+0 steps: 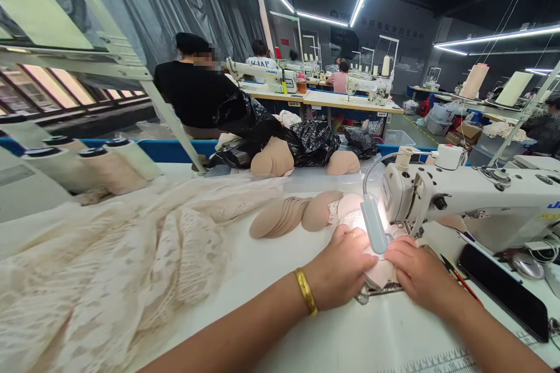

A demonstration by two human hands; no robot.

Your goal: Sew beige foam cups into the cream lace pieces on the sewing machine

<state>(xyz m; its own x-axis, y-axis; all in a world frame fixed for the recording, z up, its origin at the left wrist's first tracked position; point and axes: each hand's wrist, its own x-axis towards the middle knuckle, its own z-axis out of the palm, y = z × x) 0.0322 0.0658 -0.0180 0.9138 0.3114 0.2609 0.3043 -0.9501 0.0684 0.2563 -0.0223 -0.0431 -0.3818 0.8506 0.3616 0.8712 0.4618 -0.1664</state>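
Note:
My left hand, wearing a ring and a gold bracelet, has its fingers bent over a pale pink fabric piece on the sewing machine bed. My right hand grips the same piece from the other side, fingers pressed together. A small grey lamp on a bendy neck lights the fabric and hides part of it. The white sewing machine stands just beyond my right hand; its needle area is mostly hidden. Beige oval pads lie fanned out left of my hands, some near lace.
Cream lace fabric spreads over the table's left side, below thread cones. A black phone, pens and a ruler lie at right. Black plastic bags and more pads sit behind. People work at machines farther off.

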